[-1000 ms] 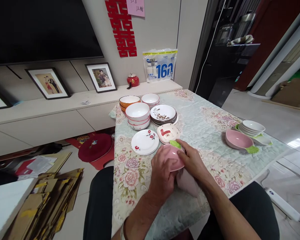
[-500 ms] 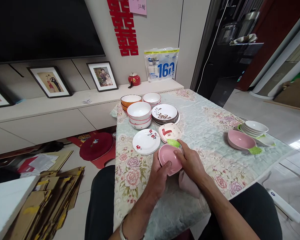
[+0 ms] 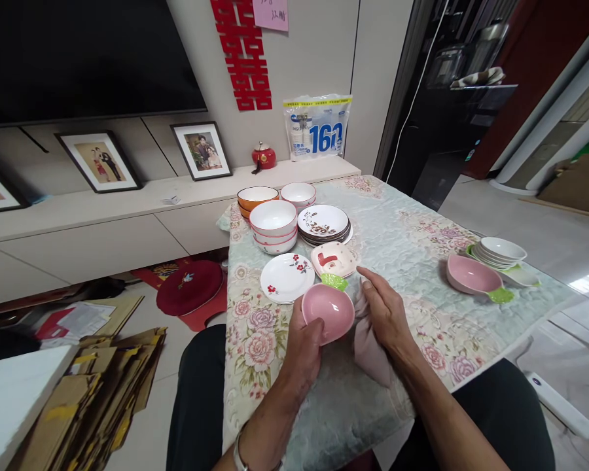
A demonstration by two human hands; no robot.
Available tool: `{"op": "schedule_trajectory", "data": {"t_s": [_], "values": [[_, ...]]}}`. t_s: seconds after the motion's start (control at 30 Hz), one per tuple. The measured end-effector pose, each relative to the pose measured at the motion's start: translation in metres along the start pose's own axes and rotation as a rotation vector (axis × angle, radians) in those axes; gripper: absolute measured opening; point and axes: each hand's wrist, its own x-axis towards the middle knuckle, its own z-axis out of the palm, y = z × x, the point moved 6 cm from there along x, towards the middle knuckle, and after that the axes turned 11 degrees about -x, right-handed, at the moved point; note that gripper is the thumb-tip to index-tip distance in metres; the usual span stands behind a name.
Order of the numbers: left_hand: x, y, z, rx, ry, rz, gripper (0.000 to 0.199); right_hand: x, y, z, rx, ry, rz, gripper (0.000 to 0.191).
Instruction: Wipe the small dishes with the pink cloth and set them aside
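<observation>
A pink bowl with a green leaf-shaped handle (image 3: 328,313) is held by its left and lower rim in my left hand (image 3: 302,347), thumb on the inside. Just right of the bowl, my right hand (image 3: 387,314) is closed on a pale pink cloth (image 3: 370,353) that hangs below the fingers. Beyond the bowl lie white plates with red flowers (image 3: 287,278) and a cream dish with a red pattern (image 3: 332,260). Farther back are stacked white bowls (image 3: 273,219), orange bowls (image 3: 258,194) and brown-flowered plates (image 3: 322,221).
On the right of the flowered tablecloth (image 3: 260,350) sit another pink leaf-handled bowl (image 3: 474,275) and stacked small white bowls (image 3: 503,248). A cabinet ledge (image 3: 196,191) behind holds photo frames, a red pot (image 3: 264,157) and a plastic bag of cups (image 3: 318,131).
My right hand has come off the pink bowl and moved right with the cloth. The bowl has shifted slightly left and tilted in my left hand.
</observation>
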Motion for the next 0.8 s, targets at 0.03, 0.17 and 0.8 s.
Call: {"op": "schedule_trajectory", "data": {"t_s": [0.03,0.17,0.8], "values": [[0.000,0.000,0.000,0.030,-0.021,0.011,0.059,0.000,-0.002,-0.003,-0.013,0.029,-0.010,0.041],[-0.004,0.001,0.005,0.146,-0.126,0.005,0.062,-0.004,-0.019,-0.012,-0.069,0.141,-0.111,0.035],[-0.009,-0.003,0.018,0.030,-0.242,-0.097,0.066,-0.026,-0.050,0.016,-0.532,-0.180,-0.389,0.019]]}}
